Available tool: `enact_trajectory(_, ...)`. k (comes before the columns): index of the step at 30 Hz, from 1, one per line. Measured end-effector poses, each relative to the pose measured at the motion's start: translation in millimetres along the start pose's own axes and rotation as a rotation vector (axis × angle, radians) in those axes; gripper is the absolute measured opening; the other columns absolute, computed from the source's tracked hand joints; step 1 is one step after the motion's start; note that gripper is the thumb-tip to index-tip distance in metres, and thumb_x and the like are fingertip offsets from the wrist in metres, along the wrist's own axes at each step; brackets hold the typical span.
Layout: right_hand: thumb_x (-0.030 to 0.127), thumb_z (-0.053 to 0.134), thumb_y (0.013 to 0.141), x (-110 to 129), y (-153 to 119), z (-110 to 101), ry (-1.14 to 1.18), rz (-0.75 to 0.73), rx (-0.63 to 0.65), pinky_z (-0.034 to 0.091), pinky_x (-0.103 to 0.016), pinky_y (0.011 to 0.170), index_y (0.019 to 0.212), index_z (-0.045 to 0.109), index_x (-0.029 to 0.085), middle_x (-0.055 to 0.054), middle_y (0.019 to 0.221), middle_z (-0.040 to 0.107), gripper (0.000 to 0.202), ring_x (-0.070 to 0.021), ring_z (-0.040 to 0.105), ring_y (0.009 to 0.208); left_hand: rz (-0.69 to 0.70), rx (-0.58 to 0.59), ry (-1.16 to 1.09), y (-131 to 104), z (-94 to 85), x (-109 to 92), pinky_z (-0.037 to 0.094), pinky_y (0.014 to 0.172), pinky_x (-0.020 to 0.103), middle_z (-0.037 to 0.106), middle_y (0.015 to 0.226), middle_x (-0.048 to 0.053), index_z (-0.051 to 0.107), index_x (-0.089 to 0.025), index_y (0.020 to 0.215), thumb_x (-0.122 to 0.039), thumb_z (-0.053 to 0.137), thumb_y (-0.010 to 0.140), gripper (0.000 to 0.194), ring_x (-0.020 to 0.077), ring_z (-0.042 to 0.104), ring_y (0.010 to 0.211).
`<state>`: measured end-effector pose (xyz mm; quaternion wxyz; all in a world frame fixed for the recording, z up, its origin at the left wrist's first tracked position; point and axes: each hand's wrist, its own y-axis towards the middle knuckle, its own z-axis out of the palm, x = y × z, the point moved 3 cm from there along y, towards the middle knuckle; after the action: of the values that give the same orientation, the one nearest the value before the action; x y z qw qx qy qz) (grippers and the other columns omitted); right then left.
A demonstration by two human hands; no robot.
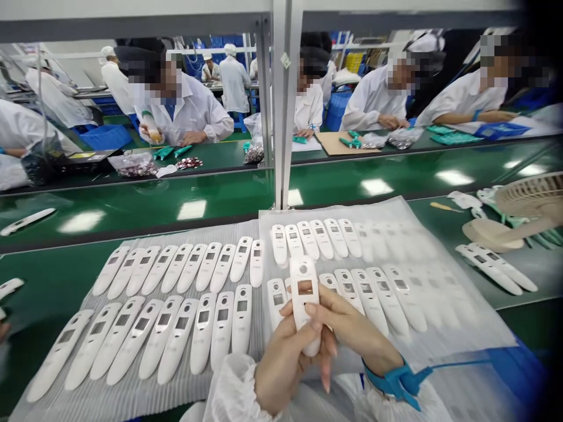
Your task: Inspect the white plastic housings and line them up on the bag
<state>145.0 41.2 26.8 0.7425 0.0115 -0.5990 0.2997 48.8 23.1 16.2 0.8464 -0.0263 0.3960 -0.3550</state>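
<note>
A white plastic housing (pixel 303 313) with a round hole and a rectangular window is held upright in front of me. My left hand (pixel 285 357) wraps its lower part, thumb on the front face. From the right, my right hand (pixel 341 316) grips its side, with fingertips on the front below the window. A blue wrist strap (pixel 396 381) with a cord sits on my right wrist. Similar white housings (pixel 204 325) lie in two rows on a foam sheet (pixel 176 401) at the left. More lie at the right, some under a translucent sheet (pixel 479 316).
A beige fan (pixel 528 199) stands at the right, near two housings (pixel 497 266) and a yellow-handled tool (pixel 445 207). A metal post (pixel 282 105) rises at the centre. Beyond the green conveyor (pixel 229 196), people in white coats work with bags of small parts.
</note>
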Motion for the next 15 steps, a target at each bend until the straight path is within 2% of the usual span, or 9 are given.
enact_trajectory(2, 0.047, 0.053, 0.09, 3.4, -2.8, -9.0, -0.014, -0.023, 0.018, 0.039, -0.017, 0.039, 0.11, 0.05, 0.019, -0.006, 0.106, 0.066, 0.035, -0.0044, 0.052, 0.044, 0.015, -0.036, 0.003, 2.9, -5.4, 5.3, 0.049, 0.055, 0.025, 0.06, 0.076, 0.006, 0.063, -0.011, 0.082, -0.043, 0.068, 0.076, 0.033, 0.014, 0.057, 0.065)
enact_trajectory(4, 0.046, 0.051, 0.091, 12.3, -1.7, -33.9, -0.086, -0.114, -0.076, 0.046, -0.019, 0.05, 0.108, 0.051, 0.017, -0.006, 0.102, 0.066, 0.033, -0.0078, 0.057, 0.056, 0.057, -0.074, 0.068, 5.1, -13.4, 7.5, 0.05, 0.072, 0.028, 0.063, 0.091, 0.008, 0.064, -0.015, 0.099, -0.041, 0.077, 0.068, 0.043, 0.0169, 0.058, 0.085)
enact_trajectory(6, 0.043, 0.053, 0.09, 23.2, 2.2, -77.2, -0.229, -0.181, -0.296, 0.051, -0.026, 0.069, 0.116, 0.049, 0.017, -0.007, 0.102, 0.066, 0.037, -0.0158, 0.064, 0.08, 0.054, -0.06, 0.145, 5.5, -20.0, 7.9, 0.048, 0.079, 0.032, 0.062, 0.101, 0.009, 0.062, -0.019, 0.109, -0.042, 0.081, 0.063, 0.055, 0.0193, 0.055, 0.094)
enact_trajectory(7, 0.042, 0.054, 0.089, 27.7, 4.4, -104.5, -0.305, -0.172, -0.448, 0.052, -0.03, 0.072, 0.121, 0.046, 0.018, -0.007, 0.103, 0.066, 0.041, -0.0184, 0.064, 0.083, 0.036, -0.04, 0.169, 5.1, -22.2, 7.6, 0.048, 0.08, 0.034, 0.062, 0.102, 0.01, 0.063, -0.019, 0.108, -0.044, 0.08, 0.064, 0.054, 0.0199, 0.055, 0.095)
enact_trajectory(9, 0.036, 0.052, 0.089, 34.1, 8.1, -162.2, -0.534, -0.065, -0.797, 0.053, -0.031, 0.069, 0.122, 0.046, 0.018, -0.008, 0.102, 0.065, 0.038, -0.0198, 0.065, 0.08, -0.003, 0.008, 0.177, 3.2, -23.7, 5.9, 0.048, 0.078, 0.034, 0.063, 0.1, 0.01, 0.066, -0.018, 0.101, -0.044, 0.078, 0.067, 0.045, 0.02, 0.055, 0.093)
enact_trajectory(10, 0.033, 0.051, 0.089, 35.8, 11.5, -187.1, -0.586, -0.045, -0.877, 0.052, -0.031, 0.073, 0.12, 0.048, 0.017, -0.01, 0.105, 0.064, 0.034, -0.021, 0.064, 0.087, -0.015, 0.024, 0.168, 2.1, -23.3, 4.6, 0.048, 0.077, 0.034, 0.064, 0.098, 0.01, 0.067, -0.017, 0.098, -0.044, 0.077, 0.068, 0.041, 0.0194, 0.056, 0.09)
enact_trajectory(12, 0.025, 0.05, 0.088, 35.0, 19.8, -226.7, -0.661, -0.013, -0.956, 0.051, -0.033, 0.079, 0.11, 0.055, 0.016, -0.011, 0.101, 0.064, 0.024, -0.0227, 0.062, 0.094, -0.021, 0.031, 0.138, 0.3, -21.8, 1.7, 0.047, 0.073, 0.031, 0.064, 0.093, 0.009, 0.067, -0.017, 0.094, -0.042, 0.076, 0.07, 0.036, 0.018, 0.058, 0.085)
enact_trajectory(15, 0.019, 0.051, 0.088, 26.3, 32.2, -257.5, -0.756, 0.017, -0.97, 0.049, -0.034, 0.082, 0.101, 0.058, 0.012, -0.01, 0.096, 0.065, 0.017, -0.0209, 0.062, 0.091, -0.019, 0.005, 0.108, -0.5, -20.8, -1.1, 0.046, 0.069, 0.03, 0.064, 0.088, 0.008, 0.068, -0.017, 0.091, -0.041, 0.077, 0.069, 0.034, 0.0172, 0.058, 0.08)
